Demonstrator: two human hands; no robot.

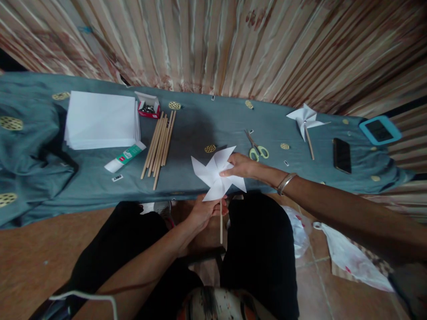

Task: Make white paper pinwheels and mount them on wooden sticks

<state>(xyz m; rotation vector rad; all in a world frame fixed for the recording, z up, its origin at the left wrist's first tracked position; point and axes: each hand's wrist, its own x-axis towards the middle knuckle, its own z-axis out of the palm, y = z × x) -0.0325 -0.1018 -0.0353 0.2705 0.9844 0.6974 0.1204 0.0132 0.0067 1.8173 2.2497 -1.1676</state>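
Between my hands is a white paper pinwheel [213, 171] on a thin wooden stick [221, 224], held over the near edge of the table. My left hand [205, 213] is closed around the stick just below the paper blades. With thumb and fingers, my right hand [238, 166] pinches the pinwheel near its middle from the right; the fingers behind the paper are hidden. Scissors [256, 149] with pale green handles lie just beyond my right hand. A second finished-looking pinwheel [305, 119] rests on the cloth at the right.
Several wooden sticks [159, 144] lie left of centre, beside a glue stick [125, 156]. Behind them are a stack of white paper [102, 118] and a small red box [149, 106] of metal pins. A phone [342, 155] and a blue-framed device [380, 130] lie far right.
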